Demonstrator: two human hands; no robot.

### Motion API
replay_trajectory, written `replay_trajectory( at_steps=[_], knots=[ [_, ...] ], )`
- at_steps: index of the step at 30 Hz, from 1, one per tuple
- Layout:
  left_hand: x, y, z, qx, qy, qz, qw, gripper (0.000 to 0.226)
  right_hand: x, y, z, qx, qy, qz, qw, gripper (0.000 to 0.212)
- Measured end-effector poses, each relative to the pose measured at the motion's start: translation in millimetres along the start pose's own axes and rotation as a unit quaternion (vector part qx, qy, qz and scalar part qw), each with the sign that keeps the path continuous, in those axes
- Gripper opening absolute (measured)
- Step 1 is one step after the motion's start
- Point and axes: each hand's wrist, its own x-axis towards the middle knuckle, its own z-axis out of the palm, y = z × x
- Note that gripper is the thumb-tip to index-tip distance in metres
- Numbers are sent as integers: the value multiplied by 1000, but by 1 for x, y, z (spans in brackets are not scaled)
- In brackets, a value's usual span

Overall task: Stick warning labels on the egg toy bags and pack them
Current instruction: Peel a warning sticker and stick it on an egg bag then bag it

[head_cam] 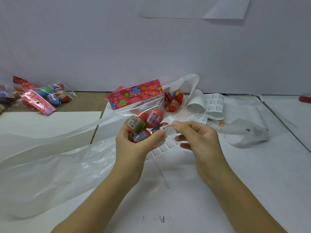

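Observation:
My left hand point(134, 147) grips a clear egg toy bag point(144, 118) with a pink flowered header point(134, 95); several orange eggs show through the plastic. A white warning label point(168, 130) lies on the bag's lower right, with my left thumb pressing its left edge. My right hand point(200, 142) pinches the label's right end between thumb and forefinger. Both hands hover above the table's middle.
A strip of warning labels point(210, 105) curls behind my hands, with another egg bag point(173, 100) beside it. Several egg bags point(42, 98) lie at the far left. A large clear plastic bag point(58, 174) spreads at left. White paper point(218, 190) covers the table. A red object point(305, 99) sits far right.

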Motion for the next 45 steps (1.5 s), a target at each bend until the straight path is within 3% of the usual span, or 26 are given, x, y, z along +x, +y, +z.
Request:
replay_trajectory(
  at_steps=[9,11,14,16,21,30,34,37,40,45],
  knots=[
    [1,0,-1,-21,-1,8,1000,68,7,1,-4,-48,95,-24,994,32],
    [2,2,-3,-20,-7,2,1000,70,11,0,-7,-8,43,-10,999,30],
    [1,1,-3,-7,-19,0,1000,64,10,-1,-6,30,-118,22,992,30],
    [0,2,-3,-8,-29,3,1000,61,8,0,-4,45,-160,15,986,32],
    [-1,5,-2,-24,-42,-1,999,64,10,3,-7,74,-168,-1,983,33],
    [1,7,-2,-57,-42,-44,997,72,10,1,-8,24,-128,-39,991,42],
    [0,7,-2,-41,-47,-45,997,74,8,0,-8,-23,-134,-59,989,23],
    [1,7,-2,-53,-51,-48,996,67,10,1,-9,-22,-134,-63,989,22],
    [1,8,-3,-53,-47,-52,996,75,10,2,-9,-5,-129,-54,990,29],
    [1,6,-3,-32,-40,-49,997,70,11,5,-8,-33,-136,-71,988,21]
  ],
)
